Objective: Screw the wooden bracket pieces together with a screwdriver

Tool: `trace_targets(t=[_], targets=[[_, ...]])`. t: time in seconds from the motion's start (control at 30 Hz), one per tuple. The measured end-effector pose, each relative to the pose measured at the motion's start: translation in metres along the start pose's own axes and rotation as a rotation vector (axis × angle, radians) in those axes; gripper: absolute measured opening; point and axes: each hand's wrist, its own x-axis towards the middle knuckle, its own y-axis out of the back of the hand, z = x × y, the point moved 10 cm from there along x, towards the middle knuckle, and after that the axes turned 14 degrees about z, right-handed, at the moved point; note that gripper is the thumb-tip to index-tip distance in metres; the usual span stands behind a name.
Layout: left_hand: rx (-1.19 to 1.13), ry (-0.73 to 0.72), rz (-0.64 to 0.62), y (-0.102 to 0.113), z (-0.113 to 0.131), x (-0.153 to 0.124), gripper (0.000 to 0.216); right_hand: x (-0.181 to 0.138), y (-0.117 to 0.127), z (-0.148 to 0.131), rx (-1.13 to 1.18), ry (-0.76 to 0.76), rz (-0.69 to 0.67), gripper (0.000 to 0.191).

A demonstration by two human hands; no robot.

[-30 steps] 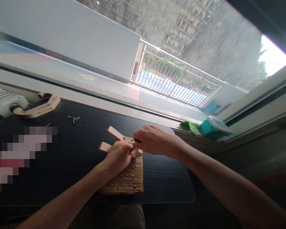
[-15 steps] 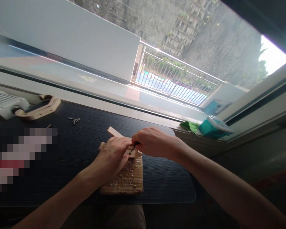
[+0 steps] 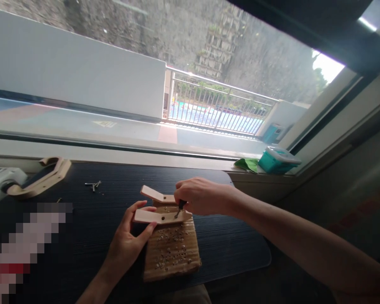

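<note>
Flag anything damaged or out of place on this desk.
The cardboard under the wooden pieces is pocked with small holes, so it looks worn. A few thin metal pieces lie jumbled loose on the desk, off to the left.

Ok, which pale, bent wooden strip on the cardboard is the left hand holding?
The nearer strip, pinched in the left hand; the other strip lies beyond it.
</note>
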Motion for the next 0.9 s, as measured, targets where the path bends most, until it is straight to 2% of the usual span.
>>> trace_targets(t=[0.27,0.5,0.7,0.9], targets=[[-0.101,0.059,0.009,0.000,-0.013,0.002,0.052,0.003,-0.001,-0.001,0.047,0.008,0.031,0.025],[-0.098,0.049,0.014,0.000,-0.010,0.003,0.053,0.014,-0.007,-0.006,-0.025,-0.004,-0.092,0.024],[-0.105,0.039,0.013,-0.001,-0.010,0.002,0.054,0.020,-0.009,-0.008,-0.046,0.008,-0.140,0.022],[-0.109,0.049,0.006,0.000,-0.011,0.002,0.053,0.024,-0.009,0.003,0.027,-0.009,-0.097,0.022]])
